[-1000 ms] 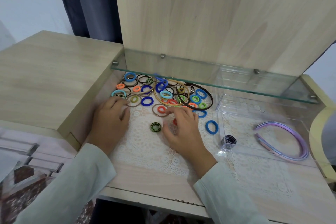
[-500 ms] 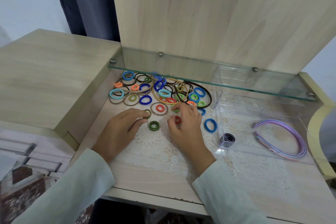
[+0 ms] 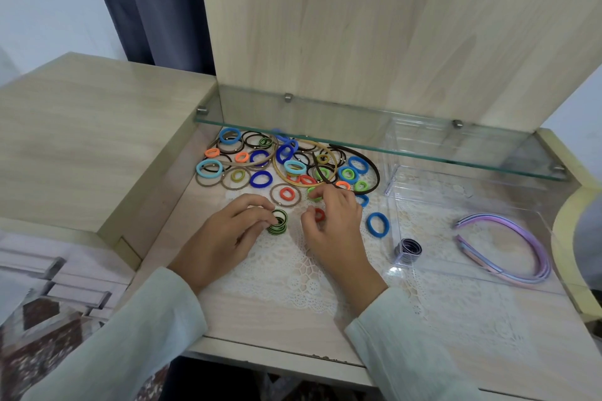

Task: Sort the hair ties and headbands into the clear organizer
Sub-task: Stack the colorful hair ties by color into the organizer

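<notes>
A heap of coloured hair ties [image 3: 260, 178] and thin hoop headbands [image 3: 353, 153] lies on the lace mat under a glass shelf. My left hand [image 3: 224, 234] pinches a green-and-black striped tie [image 3: 279, 217] just above a small stack of the same kind. My right hand [image 3: 335, 228] is curled, its fingertips gripping a light green tie [image 3: 312, 194]; a red tie [image 3: 319, 215] lies by its thumb. The clear organizer [image 3: 391, 181] stands at the right. It holds pastel headbands [image 3: 511, 238] and a bundle of dark striped ties [image 3: 408, 251].
The glass shelf [image 3: 358, 127] overhangs the back of the heap and the organizer. A lone blue tie [image 3: 378, 224] lies between my right hand and the organizer. A raised wooden top [image 3: 81, 127] borders the left side, and a wooden panel stands behind.
My left hand moved right from the heap's left edge with a striped tie, up to the green-and-black stack. My right hand stayed almost in place over the red tie.
</notes>
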Tool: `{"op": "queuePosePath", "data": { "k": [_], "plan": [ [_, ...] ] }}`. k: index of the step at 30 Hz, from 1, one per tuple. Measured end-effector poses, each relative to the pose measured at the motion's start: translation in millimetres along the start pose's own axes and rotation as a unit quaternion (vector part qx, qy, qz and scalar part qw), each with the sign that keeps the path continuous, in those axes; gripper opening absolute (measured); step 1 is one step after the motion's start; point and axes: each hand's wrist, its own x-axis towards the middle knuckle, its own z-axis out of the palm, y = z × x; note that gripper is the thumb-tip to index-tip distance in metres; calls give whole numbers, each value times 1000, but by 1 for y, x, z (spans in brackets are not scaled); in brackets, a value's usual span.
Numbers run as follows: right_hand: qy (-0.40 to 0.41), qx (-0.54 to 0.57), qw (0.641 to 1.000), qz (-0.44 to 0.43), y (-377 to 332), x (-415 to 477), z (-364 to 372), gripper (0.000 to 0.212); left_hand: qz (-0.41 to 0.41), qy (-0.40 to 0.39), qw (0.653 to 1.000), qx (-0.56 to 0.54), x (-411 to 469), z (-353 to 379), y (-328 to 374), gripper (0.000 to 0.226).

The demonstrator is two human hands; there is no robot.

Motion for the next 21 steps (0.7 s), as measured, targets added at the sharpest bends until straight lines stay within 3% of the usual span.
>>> {"op": "queuePosePath", "data": {
  "k": [21],
  "plan": [
    [-19,-9,1000,13,0,0,-3,16,-27,-52,997,49,-1,3,-5,26]
  ]
}}
